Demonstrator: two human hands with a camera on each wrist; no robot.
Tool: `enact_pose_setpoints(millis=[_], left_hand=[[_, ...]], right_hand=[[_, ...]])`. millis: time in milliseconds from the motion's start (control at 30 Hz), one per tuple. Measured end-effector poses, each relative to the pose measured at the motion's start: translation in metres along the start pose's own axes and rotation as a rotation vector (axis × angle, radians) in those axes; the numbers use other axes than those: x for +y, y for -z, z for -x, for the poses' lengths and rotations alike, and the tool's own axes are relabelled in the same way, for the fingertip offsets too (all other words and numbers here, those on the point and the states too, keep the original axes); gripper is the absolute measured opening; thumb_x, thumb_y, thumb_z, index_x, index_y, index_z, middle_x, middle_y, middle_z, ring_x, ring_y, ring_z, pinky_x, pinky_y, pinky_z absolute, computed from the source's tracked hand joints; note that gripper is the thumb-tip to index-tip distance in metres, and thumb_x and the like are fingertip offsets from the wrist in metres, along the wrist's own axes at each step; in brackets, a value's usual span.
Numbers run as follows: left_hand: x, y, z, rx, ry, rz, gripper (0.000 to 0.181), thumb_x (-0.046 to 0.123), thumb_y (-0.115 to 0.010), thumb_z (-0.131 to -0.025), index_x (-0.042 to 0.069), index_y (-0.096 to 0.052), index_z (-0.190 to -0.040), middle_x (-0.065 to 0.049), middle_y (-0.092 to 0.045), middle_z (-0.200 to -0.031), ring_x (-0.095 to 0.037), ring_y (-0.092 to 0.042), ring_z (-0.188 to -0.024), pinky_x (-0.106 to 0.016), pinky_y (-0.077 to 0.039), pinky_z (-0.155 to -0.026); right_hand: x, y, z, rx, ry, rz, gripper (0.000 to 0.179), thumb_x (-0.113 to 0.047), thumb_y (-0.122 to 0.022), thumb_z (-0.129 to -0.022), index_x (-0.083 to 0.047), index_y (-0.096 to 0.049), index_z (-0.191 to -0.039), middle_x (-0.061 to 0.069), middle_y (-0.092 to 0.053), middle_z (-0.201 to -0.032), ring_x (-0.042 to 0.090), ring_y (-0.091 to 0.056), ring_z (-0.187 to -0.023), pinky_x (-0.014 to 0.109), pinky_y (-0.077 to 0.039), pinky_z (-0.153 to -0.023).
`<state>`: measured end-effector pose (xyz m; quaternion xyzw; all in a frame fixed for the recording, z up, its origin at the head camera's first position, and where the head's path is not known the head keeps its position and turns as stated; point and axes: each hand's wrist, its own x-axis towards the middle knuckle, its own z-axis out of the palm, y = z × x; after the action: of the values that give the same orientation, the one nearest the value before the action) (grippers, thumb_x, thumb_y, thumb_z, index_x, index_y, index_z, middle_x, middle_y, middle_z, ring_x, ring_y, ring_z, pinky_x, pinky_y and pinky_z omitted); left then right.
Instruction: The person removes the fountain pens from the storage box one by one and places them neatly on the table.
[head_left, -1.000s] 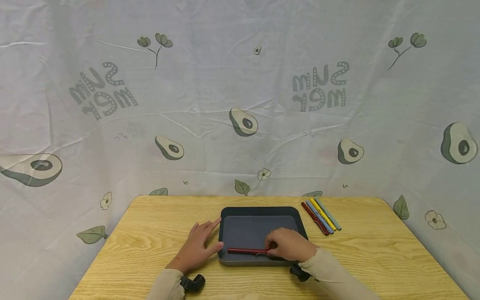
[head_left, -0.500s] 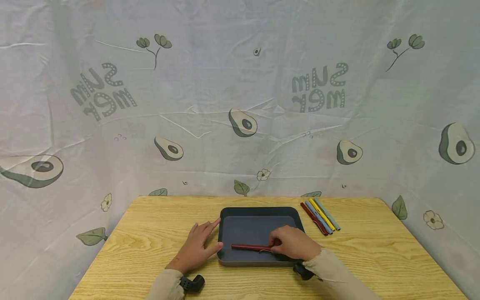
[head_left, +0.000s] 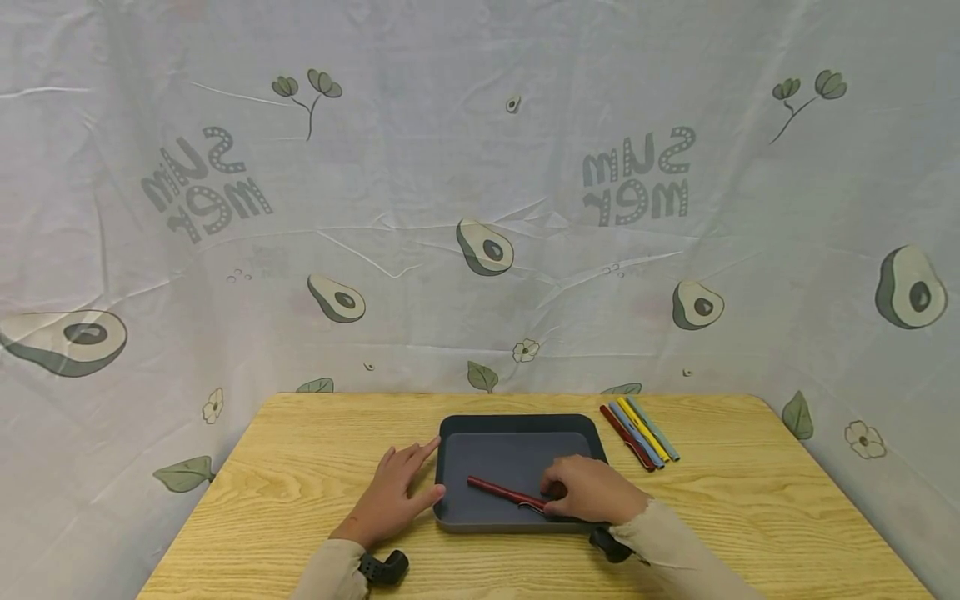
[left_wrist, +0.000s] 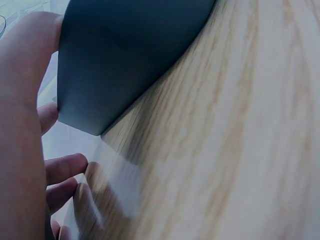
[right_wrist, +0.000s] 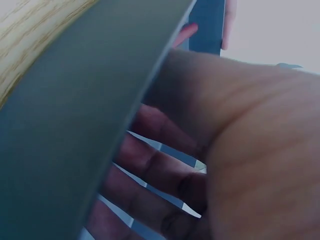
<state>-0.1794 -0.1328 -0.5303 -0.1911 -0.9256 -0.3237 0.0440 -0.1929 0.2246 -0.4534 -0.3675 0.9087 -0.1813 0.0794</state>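
In the head view, a dark grey rectangular tray [head_left: 491,454] stands on the table. My left hand [head_left: 393,487] has its fingers spread, with thumb and index finger touching the tray's left rim. Inside the tray, near its front wall, my right hand [head_left: 592,487] pinches a dark red pen [head_left: 498,488] by its clip end. The pen slants, its free end pointing left and away from me. In the right wrist view, curled fingers [right_wrist: 150,165] show beyond the tray's wall [right_wrist: 75,115], which hides the pen. The left wrist view has the tray's outer side [left_wrist: 125,55] close up.
Right of the tray, a red pen [head_left: 627,438], a blue pen [head_left: 636,433], a yellow pen [head_left: 645,430] and a green pen [head_left: 655,430] lie side by side on the wooden table [head_left: 750,500]. A printed cloth [head_left: 420,167] hangs behind the table.
The pen's free end has swung away from me, from nearly parallel with the tray's front wall to a slant. My right hand has shifted slightly right; my left hand has stayed put.
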Motion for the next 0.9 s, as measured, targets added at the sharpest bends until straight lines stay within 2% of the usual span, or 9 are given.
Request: enact_pose_setpoints(millis=[300,633,900], left_hand=[[-0.0006,-0.0001,0.0010,0.008,-0.020,0.000,0.076,0.059,-0.061,-0.099,0.030,-0.034,-0.164,-0.005,-0.045,-0.160,-0.035,-0.036,-0.151,-0.057,-0.006,-0.127],[0.0006,-0.0005,0.0013,0.012,-0.017,-0.002,0.076,0.057,-0.062,-0.099,0.030,-0.034,-0.164,-0.007,-0.046,-0.160,-0.035,-0.036,-0.150,-0.057,-0.006,-0.128],[0.0017,-0.0002,0.0012,0.018,-0.017,-0.008,0.075,0.059,-0.060,-0.099,0.029,-0.035,-0.164,-0.007,-0.046,-0.159,-0.036,-0.037,-0.150,-0.059,-0.007,-0.127]], right_hand=[[-0.0012,-0.0021,0.0018,-0.002,0.009,-0.020,0.017,-0.031,-0.085,-0.087,-0.020,-0.077,-0.098,-0.011,-0.065,-0.090,0.000,-0.055,-0.076,0.026,-0.053,-0.064],[-0.0006,-0.0056,0.0000,0.026,-0.007,-0.022,0.007,-0.016,-0.081,-0.090,-0.018,-0.078,-0.096,-0.008,-0.067,-0.091,0.002,-0.058,-0.077,0.027,-0.053,-0.063],[0.0020,-0.0078,-0.0020,0.049,-0.008,-0.044,0.003,-0.012,-0.080,-0.090,-0.014,-0.078,-0.092,-0.009,-0.067,-0.087,0.003,-0.059,-0.075,0.026,-0.053,-0.062]])
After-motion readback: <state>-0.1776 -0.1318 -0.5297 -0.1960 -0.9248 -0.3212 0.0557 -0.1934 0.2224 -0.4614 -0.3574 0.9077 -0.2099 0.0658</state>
